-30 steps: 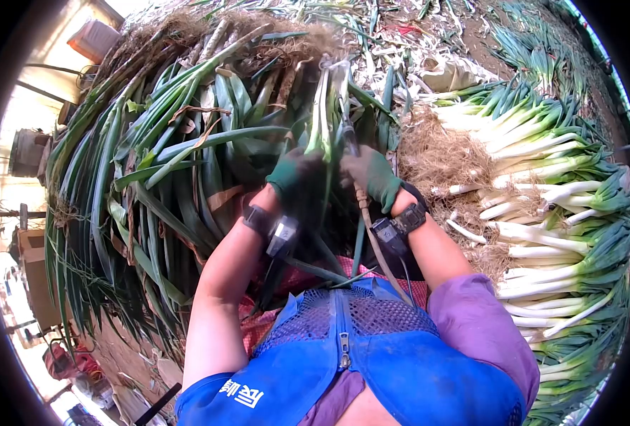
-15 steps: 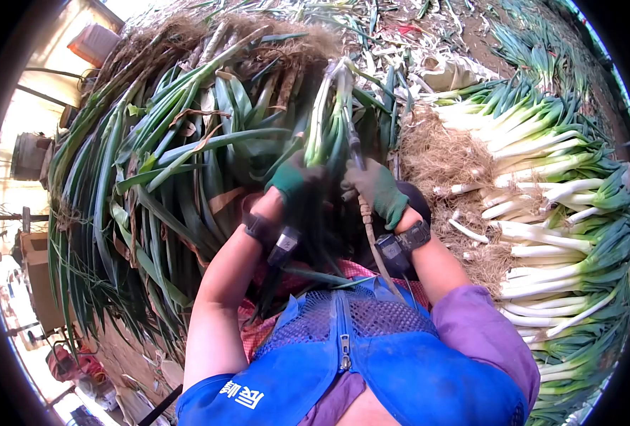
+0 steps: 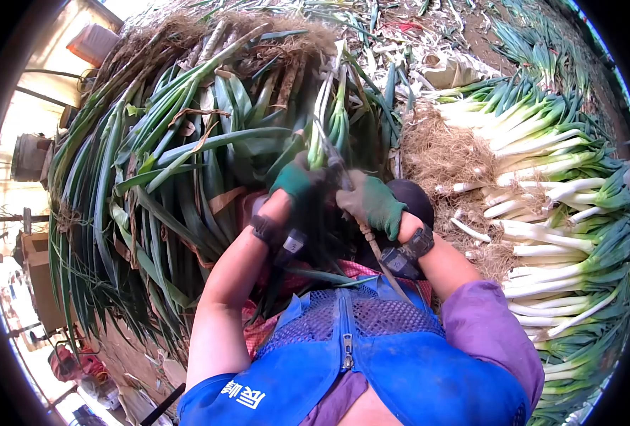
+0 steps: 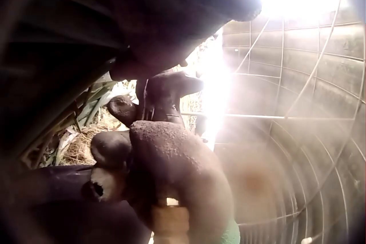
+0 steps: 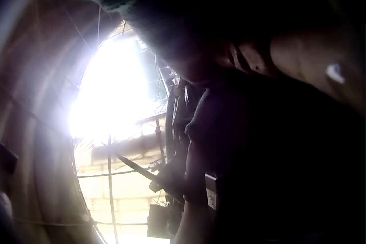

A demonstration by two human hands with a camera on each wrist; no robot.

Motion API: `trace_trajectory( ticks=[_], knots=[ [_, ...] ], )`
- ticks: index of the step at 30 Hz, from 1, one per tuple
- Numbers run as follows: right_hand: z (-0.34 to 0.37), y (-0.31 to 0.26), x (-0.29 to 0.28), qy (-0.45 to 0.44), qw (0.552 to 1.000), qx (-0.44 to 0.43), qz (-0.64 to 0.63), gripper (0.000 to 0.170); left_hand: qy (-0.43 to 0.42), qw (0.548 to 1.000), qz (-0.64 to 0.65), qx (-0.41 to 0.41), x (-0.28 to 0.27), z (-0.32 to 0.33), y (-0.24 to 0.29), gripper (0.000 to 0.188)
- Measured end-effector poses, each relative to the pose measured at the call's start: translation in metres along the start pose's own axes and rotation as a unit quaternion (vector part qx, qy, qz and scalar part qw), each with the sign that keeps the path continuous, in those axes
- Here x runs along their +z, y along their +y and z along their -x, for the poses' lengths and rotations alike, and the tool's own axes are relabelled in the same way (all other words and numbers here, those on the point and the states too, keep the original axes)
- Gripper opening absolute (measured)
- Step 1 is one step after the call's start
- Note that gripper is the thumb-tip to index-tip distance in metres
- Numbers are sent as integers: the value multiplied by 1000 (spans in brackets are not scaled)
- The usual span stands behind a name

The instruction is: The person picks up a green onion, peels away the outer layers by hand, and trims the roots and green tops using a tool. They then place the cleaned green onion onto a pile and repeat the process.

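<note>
Both hands wear green gloves with dark palms. In the head view my left hand (image 3: 299,177) grips a small bundle of leeks (image 3: 319,106) by their green part, the white ends pointing away from me. My right hand (image 3: 373,202), just to its right, holds an air gun (image 3: 337,169) whose slim nozzle leans up and left against the leeks. From the gun a thin hose (image 3: 389,275) runs back toward my body. The left wrist view shows gloved fingers (image 4: 171,152) curled around the gun near a brass fitting (image 4: 171,224). Much of the right wrist view is dark.
A big heap of untrimmed leeks (image 3: 144,170) with dry leaves lies on the left. Cleaned white leeks (image 3: 546,245) are laid in a long row on the right, roots (image 3: 443,153) toward me. Peeled scraps (image 3: 393,42) litter the ground ahead; a cardboard box (image 3: 38,277) stands far left.
The gun in my right hand has tilted, its nozzle swinging left across the leeks. The leek bundle has shifted slightly, and its pale outer skins no longer flare at the tip.
</note>
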State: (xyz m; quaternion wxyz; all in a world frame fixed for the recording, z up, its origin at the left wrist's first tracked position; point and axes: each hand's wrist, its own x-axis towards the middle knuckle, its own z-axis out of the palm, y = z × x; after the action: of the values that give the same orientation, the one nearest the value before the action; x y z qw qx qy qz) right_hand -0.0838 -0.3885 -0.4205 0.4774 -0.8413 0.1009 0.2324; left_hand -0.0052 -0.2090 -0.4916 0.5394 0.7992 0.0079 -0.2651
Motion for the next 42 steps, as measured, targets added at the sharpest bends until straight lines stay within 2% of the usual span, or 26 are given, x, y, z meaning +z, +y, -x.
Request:
trace_trajectory(
  ticks=[6, 7, 9, 13, 19, 22, 24, 25, 27, 31, 33, 35, 37, 39, 42],
  knots=[
    [-11, -1, -22, 172, 985, -19, 16, 36, -32, 996, 75, -44, -4, 16, 24, 53],
    [-23, 13, -22, 153, 987, -11, -36, 37, -27, 996, 76, -36, -3, 15, 20, 52],
    [-31, 18, -25, 185, 982, -16, -28, 38, -15, 997, 79, -19, -2, 10, 10, 52],
    [-40, 23, -24, 222, 974, -7, -31, 38, -7, 996, 86, -26, -1, 23, 26, 50],
    [-45, 42, -9, 223, 975, -20, -3, 39, -3, 999, 52, -13, -1, 19, 21, 50],
    [-49, 46, -8, 211, 977, -19, -35, 36, -4, 999, 39, -20, 0, 19, 19, 49],
    [-43, 49, -7, 165, 985, -35, -35, 36, -9, 998, 49, -35, 0, 27, 30, 50],
    [-38, 48, -6, 140, 989, -43, -35, 36, 0, 1000, 10, -26, 0, 23, 25, 51],
    [-11, 33, -2, 103, 993, -46, 21, 34, 19, 998, -67, -11, 2, 12, 11, 53],
    [30, 12, -5, 7, 997, -16, 80, 33, 45, 992, -116, -11, 7, 18, 22, 55],
    [17, 40, 5, 26, 980, -98, 168, 33, 41, 993, -107, -15, 6, 29, 36, 55],
    [26, -1, -12, 6, 998, 6, 67, 35, 45, 994, -95, -12, 8, 23, 25, 55],
    [-6, 35, -6, 31, 991, -117, 55, 33, 49, 995, -91, -10, 9, 15, 12, 54],
    [-16, 12, -15, 26, 987, 16, -159, 35, 54, 994, -96, -8, 8, 9, 4, 53],
    [-59, 18, -23, 105, 979, -61, -165, 29, 44, 999, -30, -11, 10, 20, 18, 49]
  ],
)
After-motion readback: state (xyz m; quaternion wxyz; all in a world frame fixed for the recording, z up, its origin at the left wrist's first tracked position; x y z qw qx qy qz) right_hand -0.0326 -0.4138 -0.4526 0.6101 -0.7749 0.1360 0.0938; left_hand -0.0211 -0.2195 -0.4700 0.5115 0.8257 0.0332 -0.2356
